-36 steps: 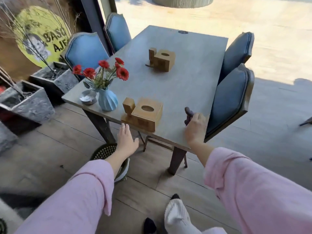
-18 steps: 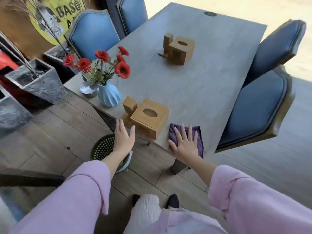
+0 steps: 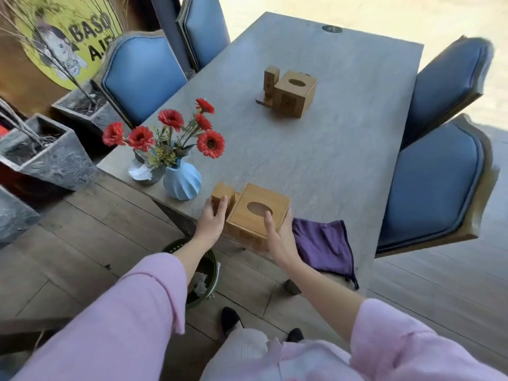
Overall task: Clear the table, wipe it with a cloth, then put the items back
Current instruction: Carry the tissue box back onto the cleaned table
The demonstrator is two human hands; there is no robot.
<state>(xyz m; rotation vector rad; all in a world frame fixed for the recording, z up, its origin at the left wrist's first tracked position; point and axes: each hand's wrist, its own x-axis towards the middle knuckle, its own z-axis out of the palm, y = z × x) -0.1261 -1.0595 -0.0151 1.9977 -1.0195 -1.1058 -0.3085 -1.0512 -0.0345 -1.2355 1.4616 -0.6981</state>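
A wooden tissue box (image 3: 254, 213) with a small wooden block attached stands at the near edge of the grey table (image 3: 343, 138). My left hand (image 3: 211, 221) grips its small block on the left side. My right hand (image 3: 279, 237) clasps the box's right side. A purple cloth (image 3: 323, 246) lies flat on the table just right of my right hand. A blue vase (image 3: 181, 181) with red flowers and a small grey bowl (image 3: 145, 171) stand at the near left corner. A second wooden tissue box (image 3: 291, 93) sits further back.
Blue padded chairs flank the table, two on the left (image 3: 143, 75) and two on the right (image 3: 431, 185). A green bin (image 3: 203, 273) stands on the plank floor under the near edge. Stone planters (image 3: 46, 158) line the left side.
My right hand left the purple cloth lying on the table and moved to the near wooden box. My left hand rose from below the edge onto the box's block.
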